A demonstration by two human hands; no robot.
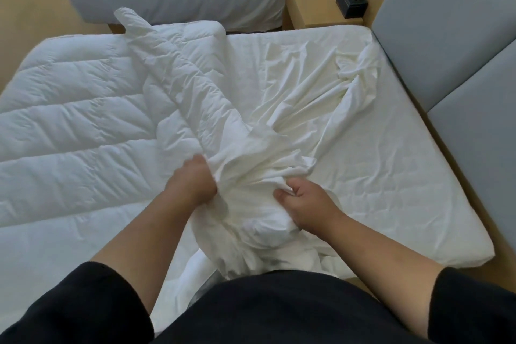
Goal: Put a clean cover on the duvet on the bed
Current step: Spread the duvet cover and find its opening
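While the quilted duvet (pixel 69 126) lies spread over the left part of the bed (pixel 391 176), one corner of it is bunched up inside the cover (pixel 293 98). Both hands keep a closed grip there: the left hand (pixel 192 181) clutches the bunch, and the right hand (pixel 304 201) pinches cover cloth just beside it.

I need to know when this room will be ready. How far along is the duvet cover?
Early. Done: the quilted duvet lies spread on the bed, mostly bare. In hand: the left hand and right hand grip the bunched cover at the near edge. Left: working the cover over the whole duvet and smoothing it.
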